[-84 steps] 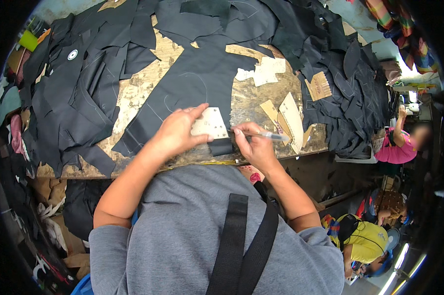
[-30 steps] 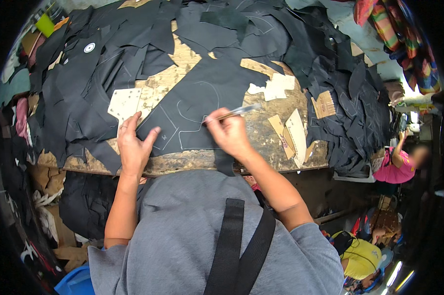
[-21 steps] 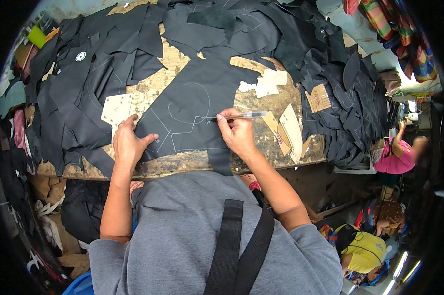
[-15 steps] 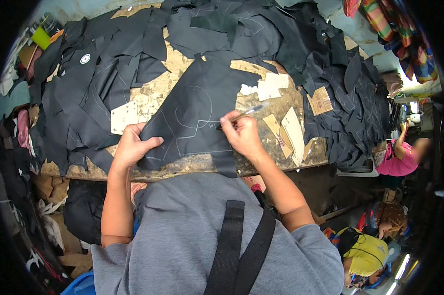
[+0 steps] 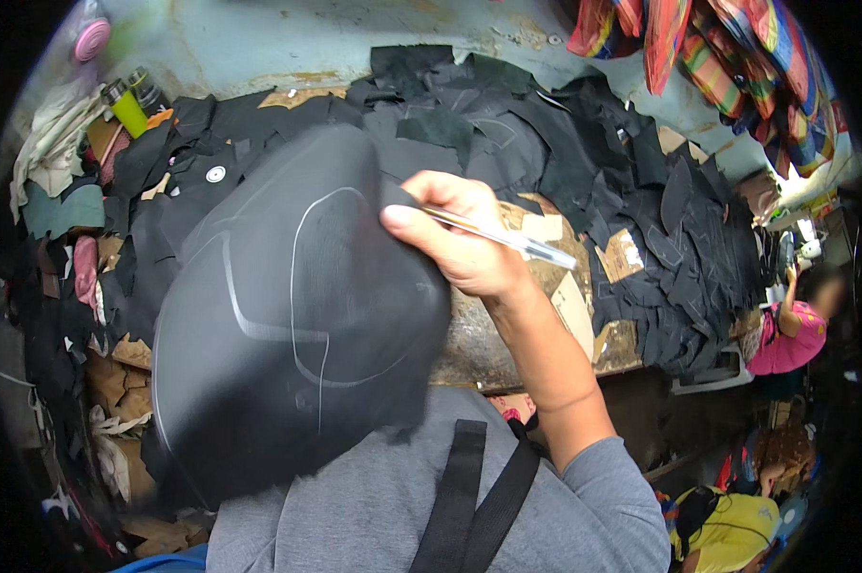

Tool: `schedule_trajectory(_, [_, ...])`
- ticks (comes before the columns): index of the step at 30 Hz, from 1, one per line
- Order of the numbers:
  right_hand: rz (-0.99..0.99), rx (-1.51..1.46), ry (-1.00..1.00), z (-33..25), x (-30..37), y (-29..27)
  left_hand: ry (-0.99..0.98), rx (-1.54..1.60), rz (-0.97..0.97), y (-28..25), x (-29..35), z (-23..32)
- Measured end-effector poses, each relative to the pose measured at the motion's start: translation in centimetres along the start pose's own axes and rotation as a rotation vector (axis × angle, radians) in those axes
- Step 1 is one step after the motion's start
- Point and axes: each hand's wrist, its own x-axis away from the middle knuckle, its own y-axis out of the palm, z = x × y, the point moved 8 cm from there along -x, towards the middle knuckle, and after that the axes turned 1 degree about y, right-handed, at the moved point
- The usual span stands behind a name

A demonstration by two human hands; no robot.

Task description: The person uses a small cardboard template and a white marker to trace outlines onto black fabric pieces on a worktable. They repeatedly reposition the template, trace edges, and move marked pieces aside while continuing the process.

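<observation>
smooth matt leather-like sheet, glossy plastic pen, rough wooden tabletop

Showing one right hand, one pen and one raised black sheet.
Also showing two black straps near, one pink-shirted person and one yellow-shirted person right, one green bottle and one white ring far left.

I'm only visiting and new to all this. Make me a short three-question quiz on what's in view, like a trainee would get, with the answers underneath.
1. True or false: the person's right hand holds a pen.

2. Where in the picture does the colourful plaid material hang?
a) lower left
b) upper right
c) upper left

3. Fill in the colour: the lines on the raised black sheet are ____.

Key: 1. true; 2. b; 3. white
</observation>
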Motion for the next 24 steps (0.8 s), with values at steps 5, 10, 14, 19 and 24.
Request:
schedule_trajectory(5, [0.212,-0.116,0.028,0.2,1.9,-2.9,-0.087,0.312,-0.196,1.0,0.7,-1.3])
schedule_trajectory(10, [0.259,-0.092,0.063,0.4,3.2,-4.8,-0.242,0.375,-0.471,4.2,2.1,-1.3])
schedule_trajectory(14, [0.293,-0.159,0.093,0.6,3.6,-5.6,-0.306,0.286,-0.211,4.0,2.3,-0.7])
schedule_trajectory(19, [0.308,-0.074,0.110,0.9,3.9,-5.7,-0.285,-0.405,-0.105,3.8,1.7,0.4])
schedule_trajectory(24, [0.317,0.253,-0.008,-1.8,4.5,-7.1,-0.270,-0.817,-0.023,3.8,1.7,0.3])
